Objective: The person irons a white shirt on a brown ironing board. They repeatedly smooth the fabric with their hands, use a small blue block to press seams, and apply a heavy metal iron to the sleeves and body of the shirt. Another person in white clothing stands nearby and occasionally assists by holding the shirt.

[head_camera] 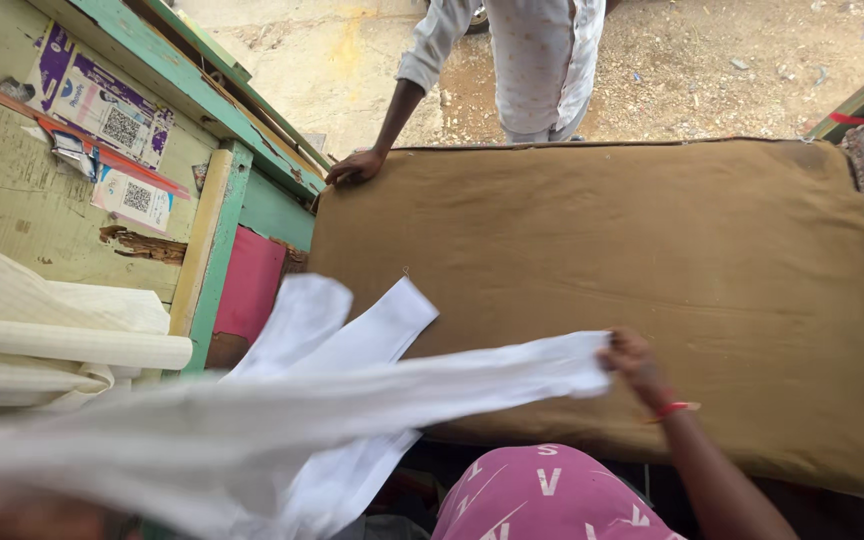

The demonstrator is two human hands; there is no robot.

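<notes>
A white garment stretches in the air across the lower left, blurred by motion. My right hand grips one end of it above the near edge of a brown padded table. My left hand shows only as a blur at the bottom left corner, under the other end of the garment. Two strips of the white cloth stick up toward the table's left edge.
Another person in a white shirt stands at the table's far side, one hand resting on its far left corner. A green wooden wall with stickers is at the left. Folded cream cloth lies at the left.
</notes>
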